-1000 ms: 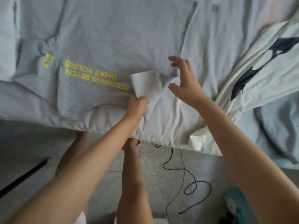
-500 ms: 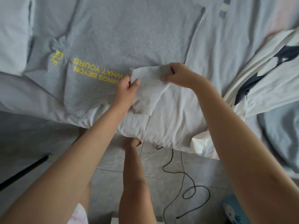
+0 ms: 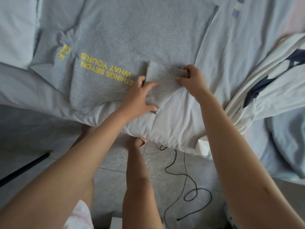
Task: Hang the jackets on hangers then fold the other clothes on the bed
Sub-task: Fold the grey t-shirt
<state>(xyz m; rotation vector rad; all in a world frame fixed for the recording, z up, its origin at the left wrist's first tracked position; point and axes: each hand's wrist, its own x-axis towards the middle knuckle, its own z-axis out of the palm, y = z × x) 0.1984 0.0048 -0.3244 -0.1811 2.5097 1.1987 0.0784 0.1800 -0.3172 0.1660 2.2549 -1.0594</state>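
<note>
- A black cable (image 3: 189, 184) is seen looped on the tiled floor (image 3: 115, 172), just short of the bed's near edge.
- The bed (image 3: 173, 128) is covered by a pale sheet that hangs over that edge.
- The left hand (image 3: 140, 96) is laid flat with fingers spread on the turned-in sleeve (image 3: 162, 76), which is pressed down on the shirt.
- The right hand (image 3: 192, 80) is closed in a pinch on the sleeve's far corner, with thumb and fingers curled round the cloth's edge.
- The grey T-shirt (image 3: 140, 30) is spread on the bed with its neck toward the person. Its yellow lettering faces up and is partly covered by the sleeve, and the other sleeve lies out flat at the left.
- A white garment (image 3: 272, 71) with dark print is bunched at the right, beside the shirt and not yet folded.
- The step in hand is judged to be the folding of the T-shirt, at its first fold, with one sleeve brought in.
- Next, the sleeve would need to be smoothed and let go, then the shirt's side drawn over. As the cloth is limp, both hands are likely needed to keep the edge straight.
</note>
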